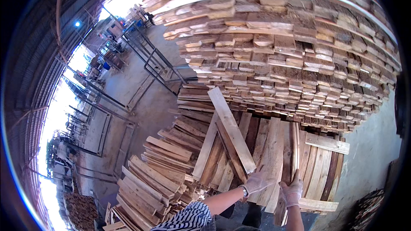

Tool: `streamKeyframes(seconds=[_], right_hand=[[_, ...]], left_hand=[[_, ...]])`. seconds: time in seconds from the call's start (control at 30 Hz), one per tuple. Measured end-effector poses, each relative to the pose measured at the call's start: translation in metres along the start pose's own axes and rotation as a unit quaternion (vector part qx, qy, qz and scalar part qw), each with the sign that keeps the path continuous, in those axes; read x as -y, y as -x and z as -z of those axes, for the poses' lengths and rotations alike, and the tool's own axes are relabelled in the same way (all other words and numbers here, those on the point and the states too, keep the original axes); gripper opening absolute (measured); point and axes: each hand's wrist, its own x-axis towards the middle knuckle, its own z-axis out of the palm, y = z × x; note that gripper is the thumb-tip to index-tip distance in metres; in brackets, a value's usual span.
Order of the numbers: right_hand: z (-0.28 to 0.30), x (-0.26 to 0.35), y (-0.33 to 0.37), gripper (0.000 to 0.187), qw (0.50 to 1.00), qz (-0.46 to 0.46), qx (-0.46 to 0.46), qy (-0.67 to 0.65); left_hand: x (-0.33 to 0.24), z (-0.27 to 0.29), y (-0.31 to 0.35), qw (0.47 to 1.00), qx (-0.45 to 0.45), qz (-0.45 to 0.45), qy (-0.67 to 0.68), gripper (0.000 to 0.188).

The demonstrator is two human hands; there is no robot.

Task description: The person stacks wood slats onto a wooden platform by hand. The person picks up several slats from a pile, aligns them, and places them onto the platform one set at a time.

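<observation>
Both my hands wear pale work gloves. My left hand (256, 183) lies with fingers stretched out over the near end of a wide plank (270, 158), close to the lower end of a light board (232, 128) that lies slantwise on top. My right hand (292, 191) is closed round the near end of a narrow wooden board (296, 145), which seems tipped on its edge. A darker narrow board (231, 152) lies beside the slanted one. Under these, more boards lie side by side in a layer, with a crosswise board (327, 143) at the right.
A tall stack of planks (274, 51) rises just beyond the layer. Uneven piles of boards (158, 175) stand at my left. Metal frames (150, 55) stand on the concrete floor (147, 98) farther left. Dark, thin wood pieces (366, 209) lie at lower right.
</observation>
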Motion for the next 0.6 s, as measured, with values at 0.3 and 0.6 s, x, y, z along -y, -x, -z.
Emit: streamKeyframes(seconds=[0.3, 0.6], right_hand=[[-0.019, -0.021, -0.034, 0.083, 0.997, -0.026, 0.012, -0.065], [0.023, -0.188, -0.069, 0.114, 0.84, -0.046, 0.103, -0.532]], left_hand=[[0.017, -0.054, -0.02, 0.951, 0.089, -0.086, -0.282, 0.105], [0.021, -0.079, -0.024, 0.909, 0.146, -0.037, -0.389, 0.136]])
